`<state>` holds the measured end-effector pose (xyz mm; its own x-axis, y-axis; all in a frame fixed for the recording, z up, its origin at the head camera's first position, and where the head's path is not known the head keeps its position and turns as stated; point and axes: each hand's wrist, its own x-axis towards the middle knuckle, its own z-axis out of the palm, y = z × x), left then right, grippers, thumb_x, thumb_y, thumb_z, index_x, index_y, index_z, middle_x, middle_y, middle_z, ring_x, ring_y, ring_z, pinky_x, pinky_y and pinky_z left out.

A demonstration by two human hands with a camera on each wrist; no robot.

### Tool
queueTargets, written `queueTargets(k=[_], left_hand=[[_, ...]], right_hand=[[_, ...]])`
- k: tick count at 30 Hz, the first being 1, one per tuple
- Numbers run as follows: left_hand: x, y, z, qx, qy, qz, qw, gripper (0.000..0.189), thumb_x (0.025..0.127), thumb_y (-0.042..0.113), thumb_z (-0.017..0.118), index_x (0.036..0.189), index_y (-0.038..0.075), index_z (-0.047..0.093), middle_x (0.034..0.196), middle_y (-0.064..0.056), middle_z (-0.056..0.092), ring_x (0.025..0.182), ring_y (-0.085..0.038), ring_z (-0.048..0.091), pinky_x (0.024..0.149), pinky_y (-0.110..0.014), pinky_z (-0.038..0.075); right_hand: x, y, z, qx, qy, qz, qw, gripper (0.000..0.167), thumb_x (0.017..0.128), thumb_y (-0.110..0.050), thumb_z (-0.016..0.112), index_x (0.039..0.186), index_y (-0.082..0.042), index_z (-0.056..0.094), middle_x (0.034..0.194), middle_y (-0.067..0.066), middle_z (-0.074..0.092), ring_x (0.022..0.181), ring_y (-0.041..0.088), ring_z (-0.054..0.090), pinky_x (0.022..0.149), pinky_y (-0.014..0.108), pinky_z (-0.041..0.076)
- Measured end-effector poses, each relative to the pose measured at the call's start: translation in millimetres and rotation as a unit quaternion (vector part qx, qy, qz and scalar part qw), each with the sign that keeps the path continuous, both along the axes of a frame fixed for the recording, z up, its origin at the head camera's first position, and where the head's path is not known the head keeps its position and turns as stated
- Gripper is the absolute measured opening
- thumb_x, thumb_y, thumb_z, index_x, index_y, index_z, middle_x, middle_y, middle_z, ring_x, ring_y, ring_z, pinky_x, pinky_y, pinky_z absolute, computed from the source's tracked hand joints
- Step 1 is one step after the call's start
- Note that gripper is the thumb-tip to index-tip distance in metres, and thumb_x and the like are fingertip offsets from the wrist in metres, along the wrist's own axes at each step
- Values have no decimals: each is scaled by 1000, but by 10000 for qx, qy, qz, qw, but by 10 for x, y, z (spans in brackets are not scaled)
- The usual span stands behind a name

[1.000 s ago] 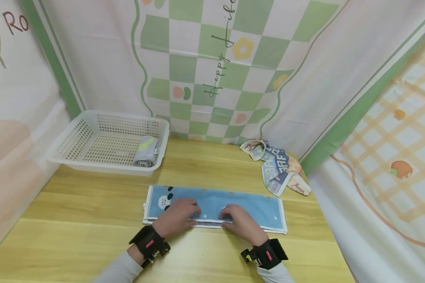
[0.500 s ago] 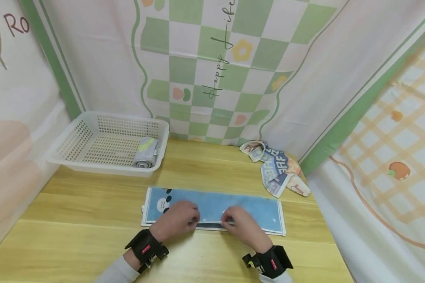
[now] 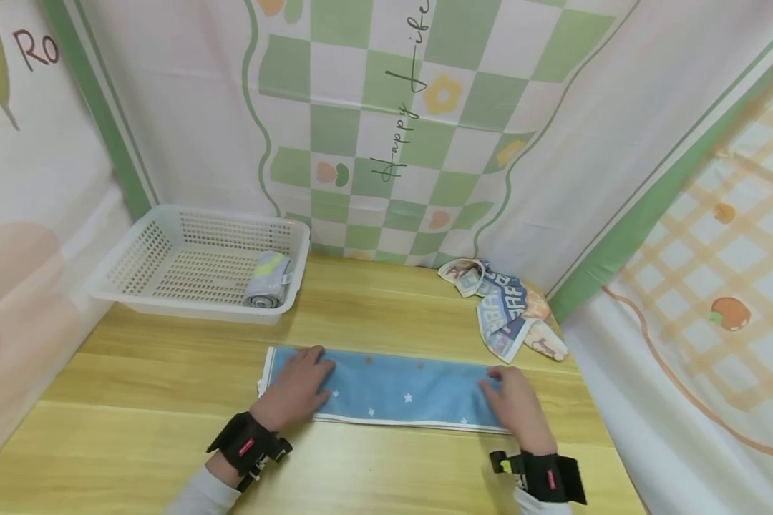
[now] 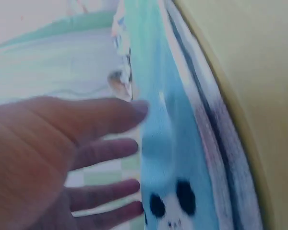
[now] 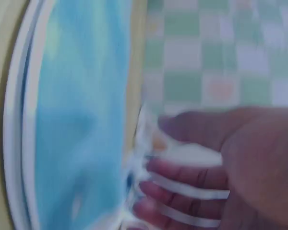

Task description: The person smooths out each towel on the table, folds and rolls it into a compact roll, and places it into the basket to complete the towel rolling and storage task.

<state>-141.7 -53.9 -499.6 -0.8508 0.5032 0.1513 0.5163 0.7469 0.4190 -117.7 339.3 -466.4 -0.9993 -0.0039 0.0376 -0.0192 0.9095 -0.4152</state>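
Observation:
A blue towel (image 3: 393, 390) with white edging, small stars and a panda print (image 4: 173, 211) lies folded into a long strip across the table. Over its left end is my left hand (image 3: 294, 390), fingers spread and covering most of the panda in the head view. My right hand (image 3: 518, 404) is at the strip's right end, its fingers relaxed and apart. Both wrist views show thumb and fingers separated with nothing between them: the left fingers (image 4: 105, 151) and the right fingers (image 5: 182, 175) stand close over the cloth.
A white plastic basket (image 3: 200, 311) stands at the back left with a rolled grey towel (image 3: 268, 279) inside. A crumpled printed cloth (image 3: 505, 307) lies at the back right of the wooden table (image 3: 386, 476). Printed curtains (image 3: 393, 136) border the back and sides.
Both hands have let go of the towel's near edge at the middle and moved apart, left hand to the left end, right hand to the right end. The near edge now lies flatter.

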Motion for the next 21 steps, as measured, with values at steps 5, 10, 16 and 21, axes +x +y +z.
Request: queueTargets(k=[5,10,16,21], left_hand=[[-63,-116,-65,-196,-202,191,9994,38,92,18,74,126,1,67,139,-27,56,130,-44,52,106,-58,45],[-97,-177,-95,2,-289,89,9995,37,94,14,72,127,-2,67,141,-27,56,132,-44,52,109,-56,43],[-156,-250,-123,133,-357,-299,9988,37,96,6,65,131,-4,64,146,-28,52,137,-46,47,112,-57,40],[-201,-321,-138,422,-259,-528,9974,31,93,-1,66,124,-1,70,141,-25,56,130,-43,54,106,-54,46]], right_hand=[[-47,389,-55,-9,-916,-984,9909,48,98,-21,62,121,22,54,108,35,64,89,36,64,80,54,53],[-86,407,-157,-362,-1332,-1174,9834,48,95,-18,66,119,21,52,104,31,63,85,30,61,75,48,53],[-95,358,-178,-532,-1388,-1193,9817,29,91,-13,63,100,15,57,83,17,58,73,24,56,63,35,47],[-112,394,-174,-637,-1303,-1219,9819,25,92,-9,59,102,14,57,82,15,56,73,24,55,61,31,44]])
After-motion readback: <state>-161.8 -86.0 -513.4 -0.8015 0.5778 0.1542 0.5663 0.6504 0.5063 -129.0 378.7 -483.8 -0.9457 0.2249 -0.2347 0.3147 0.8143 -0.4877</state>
